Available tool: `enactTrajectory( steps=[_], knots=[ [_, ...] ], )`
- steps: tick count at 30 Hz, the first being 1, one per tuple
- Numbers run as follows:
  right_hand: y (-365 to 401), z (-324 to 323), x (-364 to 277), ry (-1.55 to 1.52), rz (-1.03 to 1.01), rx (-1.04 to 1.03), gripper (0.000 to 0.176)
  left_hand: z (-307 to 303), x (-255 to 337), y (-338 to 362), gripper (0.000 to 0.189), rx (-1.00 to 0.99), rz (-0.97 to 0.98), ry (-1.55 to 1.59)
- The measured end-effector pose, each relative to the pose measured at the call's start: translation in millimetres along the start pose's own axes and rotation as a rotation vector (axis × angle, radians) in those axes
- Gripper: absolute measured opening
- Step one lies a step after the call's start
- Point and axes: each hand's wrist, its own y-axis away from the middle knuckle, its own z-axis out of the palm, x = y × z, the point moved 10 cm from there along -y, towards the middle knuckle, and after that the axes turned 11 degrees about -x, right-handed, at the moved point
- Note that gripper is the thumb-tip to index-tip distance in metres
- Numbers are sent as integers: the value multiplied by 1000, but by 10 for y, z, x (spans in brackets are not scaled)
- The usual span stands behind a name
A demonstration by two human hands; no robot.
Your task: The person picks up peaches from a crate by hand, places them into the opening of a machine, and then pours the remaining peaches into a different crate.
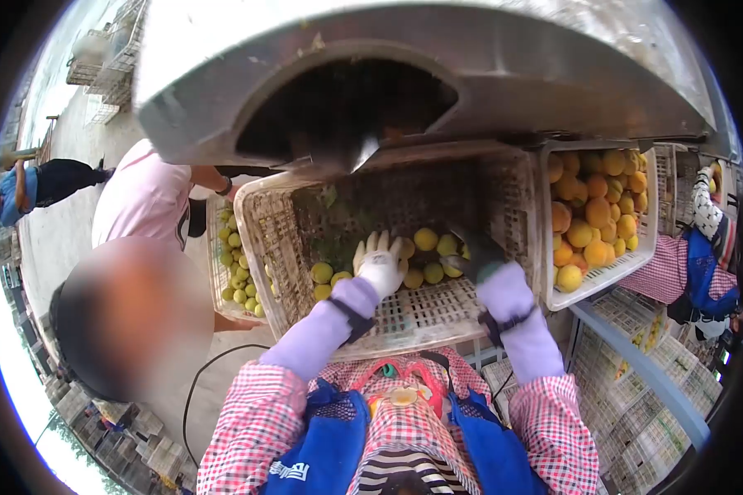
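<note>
A dirty white plastic crate [264, 235] stands in front of me, with several yellow-green round fruits [425, 239] on its slatted floor. My left hand [380, 266], in a white glove, lies palm down over the fruit near the crate's middle, its fingers spread. Fruits sit on both sides of it. Toward the crate's right end is my right hand [480, 257], in a dark glove. It curves beside the fruit, with fingertips right at the nearest ones. The dark glove blends into the crate, and I cannot tell whether its fingers are closed.
A metal machine with a dark opening [347, 107] overhangs the crate's far side. At right stands a white crate [582, 289] of orange fruit; at left, another crate [216, 280] of green fruit beside a person in pink [144, 198]. A blue metal bar [644, 371] slants past stacked crates.
</note>
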Motion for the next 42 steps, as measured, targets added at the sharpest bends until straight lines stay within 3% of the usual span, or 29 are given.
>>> enactTrajectory(
  steps=[2,4,6,8,9,10,11,13,14,17,18,19,20,22,28,35,40,42],
  knots=[
    [642,-428,40,45,-12,306,45,-905,70,583,63,356,110,156],
    [1311,-594,337,82,186,484,51,-1576,2,1263,69,656,107,142],
    [1774,-518,680,192,308,536,58,-1976,-228,1829,69,811,-130,82],
    [1998,-146,1370,127,580,464,63,-1882,-668,2133,76,875,-393,51],
    [2015,-34,1498,44,732,323,63,-1664,-979,2183,80,854,-442,160],
    [1966,57,1628,-58,685,320,61,-1233,-1471,2065,81,708,-487,434],
    [1903,232,1898,-162,640,313,59,-1018,-1691,2011,66,801,-420,863],
    [1808,487,2298,-245,628,258,56,-632,-2214,1852,41,505,-498,1006],
    [1729,515,2435,-222,654,217,54,-552,-2254,1825,35,395,-446,990],
    [1558,461,2525,-213,547,169,52,-649,-1832,2309,33,532,-569,1027],
    [1580,423,2564,-240,464,217,50,-660,-1772,2488,33,761,-356,903],
    [1613,323,2337,-358,370,225,53,-471,-1701,2735,32,795,-418,1057],
    [1672,247,2275,-274,443,187,49,-277,-1568,3002,31,821,-478,1214],
    [1698,393,2700,-322,430,139,44,11,-1228,3529,27,808,-625,1285],
    [1281,234,1830,-375,-29,-37,48,1331,-744,4736,21,1001,-872,1331],
    [1118,961,213,91,-266,-460,48,2222,112,6439,24,1183,-1252,1342],
    [1186,2025,-572,269,-438,-657,46,2028,902,7542,29,1280,-1414,1320],
    [1208,2381,-744,206,-453,-696,46,1771,927,7710,28,1300,-1290,1305]
  ],
)
